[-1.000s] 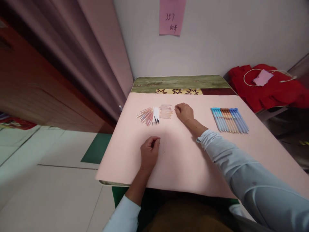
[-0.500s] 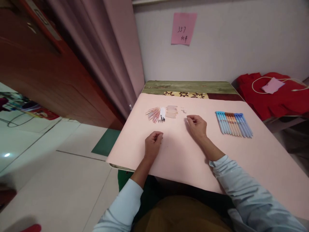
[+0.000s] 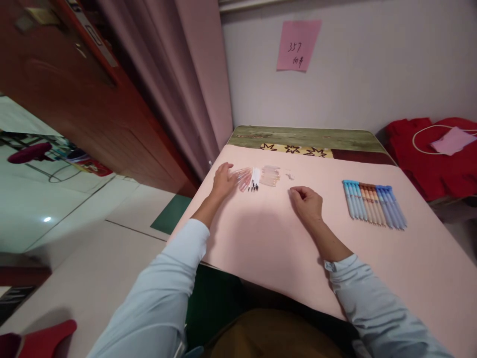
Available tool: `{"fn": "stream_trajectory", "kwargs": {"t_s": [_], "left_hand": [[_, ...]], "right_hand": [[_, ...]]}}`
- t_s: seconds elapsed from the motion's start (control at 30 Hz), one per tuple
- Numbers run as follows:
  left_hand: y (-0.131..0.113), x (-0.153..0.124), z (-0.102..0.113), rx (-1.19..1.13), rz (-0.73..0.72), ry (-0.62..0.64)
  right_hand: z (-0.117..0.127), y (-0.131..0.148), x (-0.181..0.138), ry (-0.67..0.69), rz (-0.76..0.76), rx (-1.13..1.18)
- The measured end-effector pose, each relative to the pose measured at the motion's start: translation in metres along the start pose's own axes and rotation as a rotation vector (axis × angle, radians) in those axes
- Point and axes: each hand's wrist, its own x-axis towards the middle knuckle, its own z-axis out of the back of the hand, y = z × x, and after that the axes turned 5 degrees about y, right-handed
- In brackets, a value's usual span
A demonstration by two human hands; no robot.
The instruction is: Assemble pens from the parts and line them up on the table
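Note:
My left hand (image 3: 224,180) is at the left end of the parts on the table, its fingers apart and touching or just over the fanned-out clear pinkish pen barrels (image 3: 244,179). Beside those lie white pen refills (image 3: 255,176) with black tips. A stack of pale translucent tubes (image 3: 270,176) comes after them, and then a few tiny clear pieces (image 3: 289,176). My right hand (image 3: 307,201) rests just below these pieces, thumb and fingertips pressed together; anything between them is too small to make out. Farther right lies a row of whole pens (image 3: 373,204) in light blue, brown and darker blue.
A pink sheet (image 3: 257,248) covers most of the table, whose green patterned top (image 3: 305,134) shows at the back. Red cloth (image 3: 413,159) with a cable lies beyond the right edge. Curtain (image 3: 208,89) and wooden door (image 3: 122,124) stand close on the left.
My left hand has moved forward and left from the near part of the sheet to the pinkish barrels, its fingers opening. My right hand keeps its pinch. The view has turned slightly left.

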Motion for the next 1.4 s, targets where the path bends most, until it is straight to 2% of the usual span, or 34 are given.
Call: {"fn": "stream_trajectory", "kwargs": {"t_s": [0.07, 0.17, 0.23, 0.3, 0.47, 0.63, 0.87, 0.93, 1.1, 1.23, 1.33, 1.4], "left_hand": [[0.003, 0.019, -0.01, 0.139, -0.009, 0.155], [0.003, 0.034, -0.025, 0.291, -0.01, 0.358], [0.003, 0.037, -0.03, 0.358, 0.004, 0.444], [0.001, 0.035, -0.032, 0.421, 0.033, 0.474], [-0.016, 0.024, -0.035, 0.562, 0.185, 0.395], [-0.023, 0.021, -0.038, 0.545, 0.27, 0.337], [0.001, 0.017, -0.041, 0.389, 0.128, 0.313], [0.006, 0.016, -0.041, 0.312, 0.122, 0.252], [0.021, -0.001, -0.037, 0.114, 0.152, -0.006], [0.033, -0.022, -0.037, 0.012, 0.174, -0.151], [0.038, -0.028, -0.04, -0.016, 0.16, -0.209], [0.039, -0.028, -0.041, -0.014, 0.136, -0.21]], "right_hand": [[-0.001, 0.0, 0.0, 0.001, 0.016, -0.005], [-0.002, 0.001, 0.0, 0.003, 0.021, -0.004], [-0.002, 0.002, 0.001, 0.013, 0.01, -0.018], [-0.002, 0.004, 0.001, 0.021, 0.002, -0.038], [-0.002, 0.008, 0.002, 0.041, -0.01, -0.081], [-0.002, 0.009, 0.002, 0.055, -0.003, -0.111], [0.001, 0.009, 0.003, 0.056, 0.005, -0.127], [0.001, 0.008, 0.003, 0.06, 0.018, -0.123], [0.004, 0.005, -0.004, 0.042, 0.056, -0.083], [0.0, 0.022, -0.009, 0.049, 0.066, -0.097], [-0.016, 0.047, -0.003, 0.197, 0.067, -0.224], [-0.034, 0.065, 0.004, 0.277, 0.007, -0.329]]}}
